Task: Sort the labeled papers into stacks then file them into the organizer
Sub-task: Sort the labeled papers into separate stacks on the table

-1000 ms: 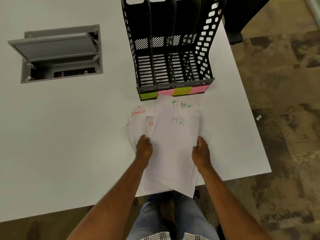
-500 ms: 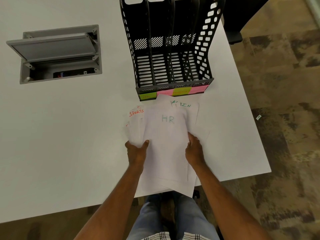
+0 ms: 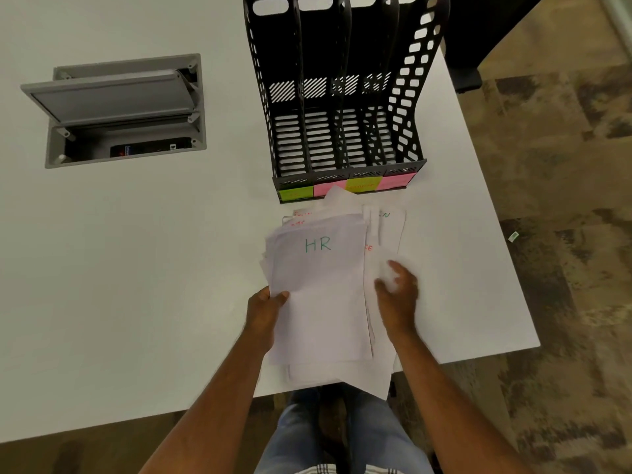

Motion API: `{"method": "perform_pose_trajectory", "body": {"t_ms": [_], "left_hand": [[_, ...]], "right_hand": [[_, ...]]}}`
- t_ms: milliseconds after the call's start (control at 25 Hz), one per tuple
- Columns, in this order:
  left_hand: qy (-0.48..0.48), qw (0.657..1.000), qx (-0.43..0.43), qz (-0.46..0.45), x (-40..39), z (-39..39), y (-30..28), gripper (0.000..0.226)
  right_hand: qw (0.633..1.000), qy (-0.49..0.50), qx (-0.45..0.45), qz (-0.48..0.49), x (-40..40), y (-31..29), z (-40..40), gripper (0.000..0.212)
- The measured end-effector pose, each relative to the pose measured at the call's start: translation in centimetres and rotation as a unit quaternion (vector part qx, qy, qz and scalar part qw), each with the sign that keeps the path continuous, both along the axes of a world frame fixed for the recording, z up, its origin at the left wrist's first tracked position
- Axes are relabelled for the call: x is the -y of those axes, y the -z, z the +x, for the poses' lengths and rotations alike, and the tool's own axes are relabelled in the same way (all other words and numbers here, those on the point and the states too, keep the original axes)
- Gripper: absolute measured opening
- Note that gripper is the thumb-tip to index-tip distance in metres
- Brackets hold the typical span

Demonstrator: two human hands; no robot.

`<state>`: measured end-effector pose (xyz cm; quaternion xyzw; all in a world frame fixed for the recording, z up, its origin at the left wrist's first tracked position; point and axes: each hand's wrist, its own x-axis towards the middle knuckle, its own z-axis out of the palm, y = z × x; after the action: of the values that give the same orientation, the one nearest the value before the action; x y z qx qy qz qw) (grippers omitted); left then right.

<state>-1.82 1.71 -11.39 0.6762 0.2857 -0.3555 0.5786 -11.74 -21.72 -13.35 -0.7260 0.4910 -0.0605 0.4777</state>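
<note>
Table [image 3: 136, 268] carries the organizer [image 3: 345, 97], with papers [image 3: 321, 302] piled just before it. Left hand [image 3: 265, 311] grips the pile's left edge; right hand [image 3: 398, 292], blurred, rests on its right side, grasp unclear.

You are looking at one black organizer [image 3: 345, 97] showing four slots, and it is carrying four sticky labels [image 3: 347, 187] along its front lip: two green-yellow and two pink. You are working with one loose pile of white papers [image 3: 325, 302]; the sheets are overlapping too much for you to count them, though four or five written labels are peeking out, one reading HR. You are using two hands, left [image 3: 265, 311] and right [image 3: 398, 295]. One white table [image 3: 136, 268] is bearing everything, with one grey hatch [image 3: 119, 107] standing open in it.
</note>
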Motion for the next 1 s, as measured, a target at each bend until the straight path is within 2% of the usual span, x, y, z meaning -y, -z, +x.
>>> {"method": "perform_pose_trajectory", "body": {"t_ms": [80, 160, 280, 360, 480, 600, 640, 720, 840, 920, 1000], "left_hand": [[-0.012, 1.0, 0.0, -0.024, -0.1, -0.1, -0.1, 0.028], [-0.015, 0.999, 0.0, -0.033, -0.1, 0.0, -0.1, 0.028], [0.019, 1.0, 0.013, 0.008, 0.6, 0.3, 0.1, 0.033], [0.056, 0.997, 0.029, 0.051, 1.6, 0.3, 0.0, 0.039], [0.092, 0.993, 0.027, 0.068, 3.0, 0.4, -0.4, 0.041], [0.127, 0.988, -0.001, 0.084, 3.7, 0.9, -0.4, 0.052], [0.142, 0.984, -0.006, 0.105, 3.8, 1.2, -0.4, 0.054], [0.135, 0.983, -0.007, 0.128, 4.3, 1.4, -0.5, 0.054], [0.066, 0.994, -0.018, 0.083, 4.8, 1.3, -0.9, 0.047], [0.045, 0.996, -0.046, 0.054, 4.8, 1.5, -0.8, 0.048], [0.048, 0.996, -0.07, 0.031, 4.8, 1.9, -0.7, 0.05]], "right_hand": [[0.993, 0.119, 0.005, 0.0, 1.4, -0.5, -1.1, 0.066], [0.981, 0.166, 0.044, 0.094, 2.7, -0.8, -2.0, 0.073], [0.963, 0.122, 0.057, 0.232, 3.6, -1.1, -1.6, 0.06], [0.958, 0.074, 0.026, 0.275, 3.5, -1.2, -0.6, 0.053], [0.974, -0.01, -0.044, 0.221, 2.6, -1.1, 1.0, 0.058], [0.978, -0.094, -0.165, 0.085, 1.6, -0.8, 2.2, 0.056], [0.98, -0.089, -0.173, 0.034, 1.4, -0.6, 2.3, 0.05], [0.992, -0.01, -0.123, -0.03, 1.1, -0.4, 2.1, 0.042], [0.992, 0.115, -0.051, 0.012, 1.7, -0.9, 1.6, 0.056], [0.987, 0.125, -0.057, 0.087, 2.7, -0.7, 1.6, 0.061], [0.974, 0.11, -0.055, 0.189, 3.6, -0.7, 1.8, 0.054]]}}
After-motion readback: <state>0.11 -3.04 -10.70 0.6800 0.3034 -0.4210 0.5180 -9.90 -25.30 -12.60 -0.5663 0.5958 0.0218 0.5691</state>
